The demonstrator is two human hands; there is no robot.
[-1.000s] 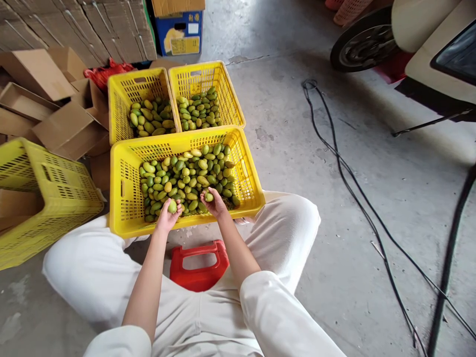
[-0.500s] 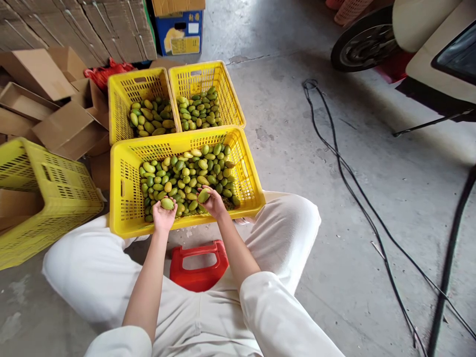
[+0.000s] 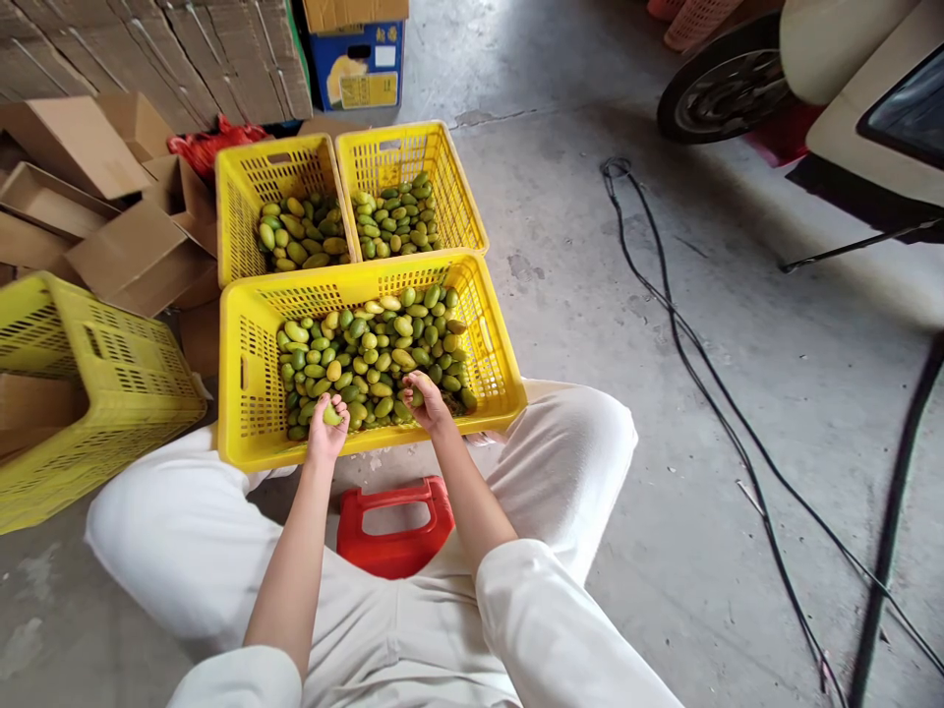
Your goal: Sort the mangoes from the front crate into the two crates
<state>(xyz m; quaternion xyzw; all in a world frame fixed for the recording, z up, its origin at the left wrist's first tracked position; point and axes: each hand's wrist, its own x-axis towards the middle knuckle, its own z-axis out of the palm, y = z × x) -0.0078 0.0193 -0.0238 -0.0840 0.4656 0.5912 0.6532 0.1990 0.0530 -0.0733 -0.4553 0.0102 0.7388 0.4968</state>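
My left hand [image 3: 326, 430] is closed around a green mango [image 3: 331, 416], over the near edge of a large yellow crate [image 3: 251, 454]. To its right, my right hand [image 3: 428, 403] also has its fingers curled round a small green mango [image 3: 417, 397], mostly hidden by the fingers. Below both hands the crate holds a heap of small green and yellowish mangoes [image 3: 369, 339]. Directly behind it stand two more yellow crates, the left one [image 3: 272, 157] and the right one [image 3: 461, 197], each with mangoes at the bottom.
At left, a yellow crate [image 3: 133, 364] lies beside piled cardboard boxes [image 3: 133, 256]. A red plastic stool [image 3: 394, 551] shows between my knees. Black cables [image 3: 685, 339] run over the concrete floor at right, and a parked scooter [image 3: 826, 88] stands at the upper right.
The fingers of both hands have curled in around the mangoes, which lay more exposed before. My right hand has turned and shifted slightly right. The crates have stayed in place.
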